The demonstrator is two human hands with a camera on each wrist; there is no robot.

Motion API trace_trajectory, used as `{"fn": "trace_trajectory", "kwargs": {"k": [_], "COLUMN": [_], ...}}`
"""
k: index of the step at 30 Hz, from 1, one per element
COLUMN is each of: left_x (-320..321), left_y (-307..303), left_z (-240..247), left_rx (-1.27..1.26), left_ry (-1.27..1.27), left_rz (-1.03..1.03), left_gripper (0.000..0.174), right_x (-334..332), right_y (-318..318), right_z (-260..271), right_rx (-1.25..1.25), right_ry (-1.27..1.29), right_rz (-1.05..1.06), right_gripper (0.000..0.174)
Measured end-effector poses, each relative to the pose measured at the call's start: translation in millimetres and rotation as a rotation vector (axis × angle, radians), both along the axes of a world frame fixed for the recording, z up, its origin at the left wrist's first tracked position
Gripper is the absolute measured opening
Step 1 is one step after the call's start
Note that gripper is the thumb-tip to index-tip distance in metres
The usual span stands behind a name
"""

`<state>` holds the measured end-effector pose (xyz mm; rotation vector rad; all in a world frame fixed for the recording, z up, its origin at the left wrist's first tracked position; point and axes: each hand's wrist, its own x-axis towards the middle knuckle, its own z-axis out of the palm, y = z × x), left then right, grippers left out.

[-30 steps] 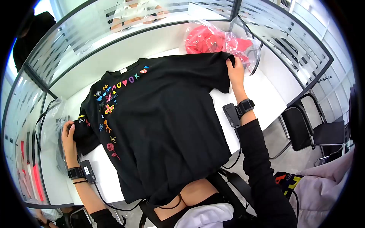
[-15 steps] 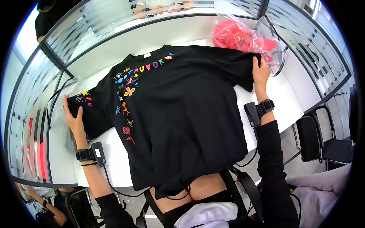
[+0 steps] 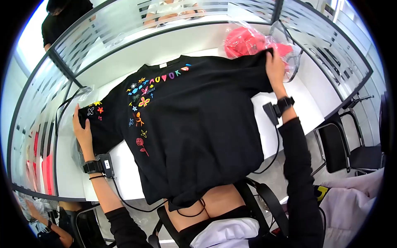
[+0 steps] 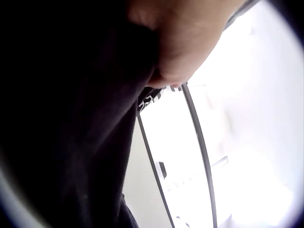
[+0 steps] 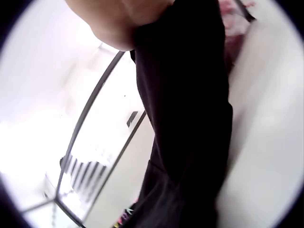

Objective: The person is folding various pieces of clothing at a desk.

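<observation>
A black T-shirt (image 3: 198, 120) is spread over the white table, its collar at the far side. Colourful letters, flowers and a rose are printed along its neckline and left side. My left hand (image 3: 83, 134) holds the cuff of the left sleeve (image 3: 105, 132), thumb on top of the cloth. At the far right, my right hand (image 3: 275, 70) pinches the end of the right sleeve (image 3: 252, 72). Dark cloth hangs from the left hand (image 4: 185, 38) in the left wrist view. The right wrist view has the sleeve (image 5: 185, 95) stretching down from the fingers.
Behind the right sleeve lies a clear plastic bag (image 3: 248, 41) with pink-red contents. Another clear bag (image 3: 87, 94) is by the left sleeve. Striped glass partitions (image 3: 124, 33) surround the white table (image 3: 111, 173). Cables run from both wrist devices. A black chair (image 3: 337, 144) stands at right.
The left sleeve has been drawn outward and its printed flowers now show fully. My right hand has shifted toward the far side, bringing the sleeve end up against the pink bag in view.
</observation>
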<state>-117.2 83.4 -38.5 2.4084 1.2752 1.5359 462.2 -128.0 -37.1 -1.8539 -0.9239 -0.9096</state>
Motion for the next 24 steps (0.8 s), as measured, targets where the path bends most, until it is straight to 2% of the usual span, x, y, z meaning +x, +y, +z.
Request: {"fn": "trace_trajectory", "kwargs": {"k": [1,4,6,8,9,10,13,16,18,19,20,21,22,24], "left_x": [2.2,-6.3,-4.6,-3.5,-12.0,-9.5,-10.2,19.2,46.5,58.1,68.7,80.1,90.9,118.5], "left_y": [1.5,25.3,32.2,35.6,50.5,46.6,62.8,57.3,42.7,37.8,34.1,28.9,19.8,-40.8], "left_z": [-1.5,3.6,19.7,37.7,39.4,48.8,57.3,71.6,84.3,89.7,94.7,100.8,109.1,138.6], "left_rx": [0.017,-0.237,-0.205,-0.159,-0.092,-0.172,-0.214,-0.166,-0.156,-0.153,-0.151,-0.148,-0.227,-0.697], "left_ry": [-0.042,-0.073,0.009,0.131,0.18,0.173,0.232,0.303,0.376,0.382,0.388,0.39,0.442,0.291], "left_rz": [0.043,-0.025,-0.116,-0.019,-0.025,0.058,0.031,0.031,-0.006,-0.054,-0.104,-0.155,-0.259,-0.59], "left_gripper": [0.047,0.038,0.031,0.026,0.019,0.014,0.019,0.028,0.035,0.039,0.043,0.046,0.057,0.065], "right_x": [-5.9,-4.0,0.0,3.6,-0.8,-1.3,-15.8,-31.4,-52.7,-79.7,-108.9,-126.5,-131.2,-127.5], "right_y": [5.2,24.8,38.4,47.1,48.6,47.9,47.1,65.9,83.2,78.3,61.7,50.6,50.8,51.1], "right_z": [18.4,73.7,98.4,104.3,107.6,110.1,110.6,108.5,104.3,112.5,125.7,129.0,124.9,117.3], "right_rx": [-0.157,-0.515,-0.629,-0.522,-0.52,-0.519,-0.508,-0.412,-0.453,-0.608,-0.735,-0.778,-0.814,-0.894], "right_ry": [-0.078,-0.401,-0.435,-0.401,-0.301,-0.264,-0.144,-0.124,-0.107,0.014,0.676,0.817,0.898,0.766], "right_rz": [-0.02,0.014,-0.006,0.007,-0.015,-0.031,-0.031,0.195,0.453,0.6,1.019,1.301,1.445,1.465], "right_gripper": [0.026,0.022,0.021,0.026,0.031,0.033,0.037,0.035,0.039,0.043,0.042,0.041,0.041,0.038]}}
